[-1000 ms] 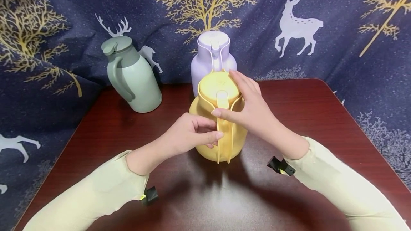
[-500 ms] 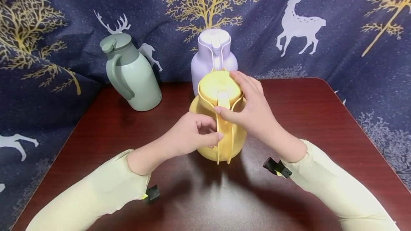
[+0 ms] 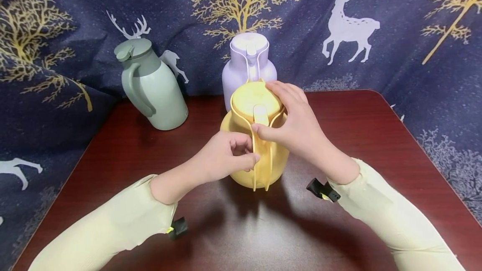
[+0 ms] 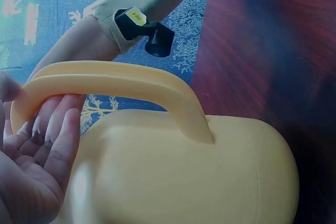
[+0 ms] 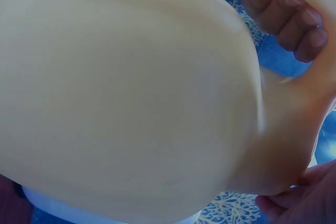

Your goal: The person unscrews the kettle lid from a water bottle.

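In the head view a yellow insulated jug point(image 3: 279, 162) stands upright on the table, its handle toward me. My left hand point(image 3: 222, 158) grips the handle point(image 3: 263, 170), fingers passing between handle and body and the thumb on its outer side. The left wrist view shows these fingers point(image 4: 60, 135) under the curved handle. My right hand point(image 3: 299, 120) holds the jug's top, fingers over the right rim of the lid point(image 3: 250, 95) and thumb near the lever. At the right wrist view's lower corner, part of my right hand point(image 5: 310, 200) touches the jug's neck.
A lilac jug point(image 3: 235, 76) stands right behind the yellow one, partly hidden. To the back left is a green jug point(image 3: 162, 95). The dark red table point(image 3: 339, 133) meets a navy patterned cloth point(image 3: 293, 62) at the back.
The right forearm has shifted slightly inward to the left. Both hands stay on the yellow jug, which has not visibly moved on the table.
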`<action>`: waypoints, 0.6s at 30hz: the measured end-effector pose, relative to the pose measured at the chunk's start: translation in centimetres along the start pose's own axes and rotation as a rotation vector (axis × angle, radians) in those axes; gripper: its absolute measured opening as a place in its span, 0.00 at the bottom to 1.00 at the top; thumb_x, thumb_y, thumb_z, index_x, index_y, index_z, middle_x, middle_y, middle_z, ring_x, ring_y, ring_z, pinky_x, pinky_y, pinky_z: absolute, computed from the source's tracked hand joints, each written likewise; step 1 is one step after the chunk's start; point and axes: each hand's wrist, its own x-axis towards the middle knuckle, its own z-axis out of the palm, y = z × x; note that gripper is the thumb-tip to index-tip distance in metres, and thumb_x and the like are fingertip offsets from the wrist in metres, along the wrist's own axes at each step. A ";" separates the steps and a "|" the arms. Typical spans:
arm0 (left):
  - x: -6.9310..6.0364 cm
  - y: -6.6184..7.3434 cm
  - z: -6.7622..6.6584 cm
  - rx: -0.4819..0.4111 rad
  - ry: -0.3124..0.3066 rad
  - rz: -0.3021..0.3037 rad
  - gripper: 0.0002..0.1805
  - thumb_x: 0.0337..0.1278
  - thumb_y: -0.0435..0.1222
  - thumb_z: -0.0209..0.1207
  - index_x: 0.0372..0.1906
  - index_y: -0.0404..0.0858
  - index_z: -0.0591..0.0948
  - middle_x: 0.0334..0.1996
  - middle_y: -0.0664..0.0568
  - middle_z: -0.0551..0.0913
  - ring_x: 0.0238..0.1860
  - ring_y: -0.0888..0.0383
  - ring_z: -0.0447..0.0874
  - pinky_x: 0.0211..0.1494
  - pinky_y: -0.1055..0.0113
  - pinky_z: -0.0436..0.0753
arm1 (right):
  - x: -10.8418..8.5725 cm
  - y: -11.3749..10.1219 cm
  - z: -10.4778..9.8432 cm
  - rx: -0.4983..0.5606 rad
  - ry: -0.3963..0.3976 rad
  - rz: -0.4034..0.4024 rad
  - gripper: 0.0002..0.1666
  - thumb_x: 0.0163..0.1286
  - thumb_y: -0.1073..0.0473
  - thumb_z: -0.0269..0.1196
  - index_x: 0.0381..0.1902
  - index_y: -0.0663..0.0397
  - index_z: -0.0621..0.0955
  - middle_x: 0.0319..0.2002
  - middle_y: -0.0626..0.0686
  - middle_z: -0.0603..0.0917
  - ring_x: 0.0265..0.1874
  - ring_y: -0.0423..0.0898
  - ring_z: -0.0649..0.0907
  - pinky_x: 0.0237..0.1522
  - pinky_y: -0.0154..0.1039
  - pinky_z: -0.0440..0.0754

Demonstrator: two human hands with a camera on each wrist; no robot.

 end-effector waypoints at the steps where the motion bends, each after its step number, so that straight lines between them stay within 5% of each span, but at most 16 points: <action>1: 0.0 0.0 0.0 0.000 0.002 0.002 0.07 0.57 0.36 0.62 0.27 0.36 0.82 0.20 0.56 0.81 0.31 0.62 0.77 0.35 0.71 0.78 | 0.0 0.0 0.0 -0.002 0.000 -0.003 0.51 0.52 0.51 0.74 0.73 0.61 0.71 0.74 0.59 0.73 0.75 0.54 0.65 0.77 0.53 0.63; 12: 0.0 0.0 0.1 -0.027 0.000 -0.002 0.07 0.57 0.35 0.61 0.28 0.35 0.82 0.20 0.54 0.81 0.30 0.60 0.78 0.33 0.70 0.78 | 0.7 0.6 -0.4 0.010 -0.045 -0.045 0.49 0.51 0.52 0.73 0.72 0.57 0.73 0.73 0.59 0.73 0.75 0.55 0.64 0.78 0.55 0.62; 18: 0.0 0.0 0.0 -0.041 -0.019 0.003 0.07 0.58 0.34 0.61 0.29 0.34 0.82 0.21 0.53 0.82 0.30 0.59 0.78 0.34 0.69 0.79 | 1.8 2.7 -1.8 0.106 -0.180 -0.129 0.49 0.52 0.54 0.70 0.74 0.55 0.71 0.76 0.57 0.70 0.76 0.52 0.65 0.78 0.52 0.62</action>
